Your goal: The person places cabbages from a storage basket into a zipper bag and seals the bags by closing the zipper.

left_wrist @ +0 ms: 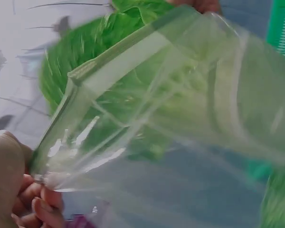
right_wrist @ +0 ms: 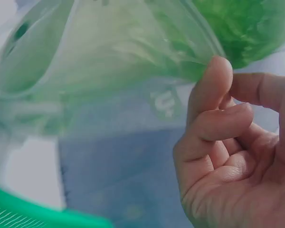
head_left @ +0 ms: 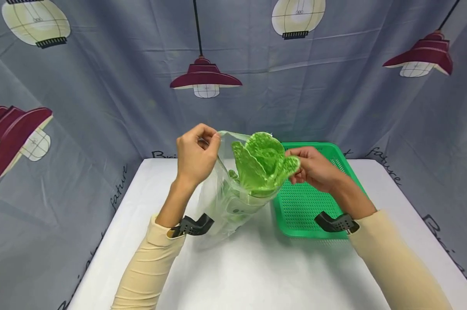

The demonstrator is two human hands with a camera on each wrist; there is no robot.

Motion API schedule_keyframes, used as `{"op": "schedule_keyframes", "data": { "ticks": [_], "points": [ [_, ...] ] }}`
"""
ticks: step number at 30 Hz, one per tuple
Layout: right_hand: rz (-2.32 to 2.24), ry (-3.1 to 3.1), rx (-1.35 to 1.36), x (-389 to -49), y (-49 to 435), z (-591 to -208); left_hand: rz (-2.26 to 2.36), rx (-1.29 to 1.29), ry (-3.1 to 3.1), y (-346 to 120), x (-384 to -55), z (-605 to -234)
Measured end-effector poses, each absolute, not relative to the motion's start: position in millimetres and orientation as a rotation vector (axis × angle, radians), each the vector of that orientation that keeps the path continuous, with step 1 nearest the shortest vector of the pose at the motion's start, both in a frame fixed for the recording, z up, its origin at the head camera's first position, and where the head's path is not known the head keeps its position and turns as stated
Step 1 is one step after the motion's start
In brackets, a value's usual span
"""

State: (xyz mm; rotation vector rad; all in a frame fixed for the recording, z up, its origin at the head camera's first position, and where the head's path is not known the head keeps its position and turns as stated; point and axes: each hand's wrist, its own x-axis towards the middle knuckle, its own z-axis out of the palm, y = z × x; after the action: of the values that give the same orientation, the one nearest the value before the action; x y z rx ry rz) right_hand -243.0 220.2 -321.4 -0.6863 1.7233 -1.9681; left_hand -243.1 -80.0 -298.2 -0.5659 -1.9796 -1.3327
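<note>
A clear plastic bag (head_left: 218, 206) hangs between my two hands above the white table. Its rim is pinched at the left by my left hand (head_left: 197, 150), thumb against curled fingers; the left wrist view shows the bag's edge (left_wrist: 69, 90) running up from that grip. At the opposite side of the mouth, my right hand (head_left: 314, 168) pinches the rim between thumb and finger, close against a leaf. A green lettuce (head_left: 262, 161) sits in the bag with its leafy top sticking out of the opening. More green shows through the plastic lower down.
A green perforated basket (head_left: 308, 211) stands on the white table (head_left: 279, 275) to the right, beneath my right hand. Behind the table hangs a grey-blue curtain (head_left: 248, 112) printed with lamps. Each wrist wears a black camera mount (head_left: 194, 224).
</note>
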Motion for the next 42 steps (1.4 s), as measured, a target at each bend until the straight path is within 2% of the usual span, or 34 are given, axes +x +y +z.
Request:
{"op": "schedule_keyframes", "data": {
  "ticks": [7, 18, 25, 29, 32, 35, 37, 42],
  "points": [
    [-2.102, 1.748, -0.828, -228.0, 217.8, -276.0, -1.304, -0.551, -2.074, -98.3, -240.0, -274.0],
    [-2.020, 2.092, -0.759, -227.8, 212.5, -280.4, -1.270, -0.566, -2.106, -91.6, -223.8, -273.0],
    [-1.627, 2.565, -0.588, -209.9, 193.8, -266.1, -1.284, -0.587, -2.098, -76.5, -212.0, -273.3],
    [-1.471, 2.650, -0.474, -200.0, 174.3, -257.4, -1.384, -0.736, -2.086, -68.5, -203.7, -276.3],
    [-1.418, 2.656, -0.418, -199.9, 163.4, -253.2, -1.508, -0.961, -2.101, -59.0, -199.2, -280.9],
    [-1.375, 2.652, -0.399, -203.6, 157.5, -251.1, -1.723, -1.197, -2.086, -50.4, -203.5, -287.7],
    [-1.348, 2.645, -0.397, -206.4, 155.4, -250.5, -1.876, -1.258, -2.029, -47.9, -212.3, -292.2],
    [-1.305, 2.626, -0.415, -208.2, 152.5, -250.8, -1.889, -1.044, -1.880, -53.4, -239.7, -290.4]
  ]
}}
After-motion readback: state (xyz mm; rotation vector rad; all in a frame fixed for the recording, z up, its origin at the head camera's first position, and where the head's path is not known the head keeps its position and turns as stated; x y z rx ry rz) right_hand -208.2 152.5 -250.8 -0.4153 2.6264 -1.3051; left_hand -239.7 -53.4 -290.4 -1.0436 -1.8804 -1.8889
